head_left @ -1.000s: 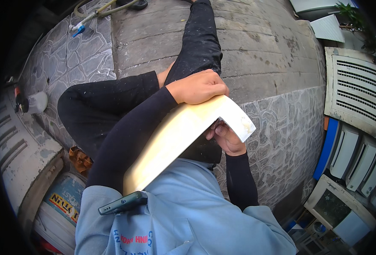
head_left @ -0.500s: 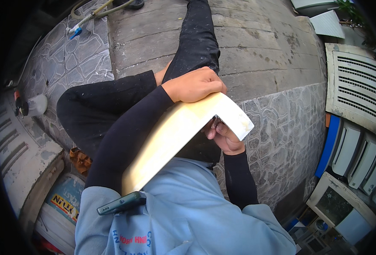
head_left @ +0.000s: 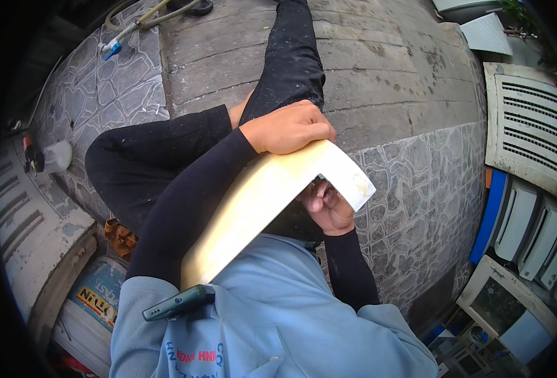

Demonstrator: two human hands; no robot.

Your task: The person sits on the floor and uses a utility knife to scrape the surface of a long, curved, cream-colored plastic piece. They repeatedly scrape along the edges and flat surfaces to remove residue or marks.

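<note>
A long cream plastic panel (head_left: 266, 195) with a bent, scuffed white end lies slantwise across my lap. My left hand (head_left: 291, 126) grips its upper edge with curled fingers, my forearm running along it. Under the cut-out by the bent end, my right hand (head_left: 329, 211) has its fingers bent and pinched around something small, partly hidden by the panel, that I cannot make out. A dark green phone (head_left: 178, 301) rests against my shirt at the panel's lower end.
My black-trousered legs rest on grey paving. A hose with a blue valve (head_left: 112, 49) lies at upper left. A white sprayer bottle (head_left: 57, 156), bucket (head_left: 89, 302) and chipped casing (head_left: 45, 233) stand left. Grilles (head_left: 528, 129) and white units (head_left: 511, 223) line the right side.
My right hand has shifted a little left and down beneath the panel's cut-out, its wrist turning slightly. My left hand keeps its grip; the whole view has moved very slightly.
</note>
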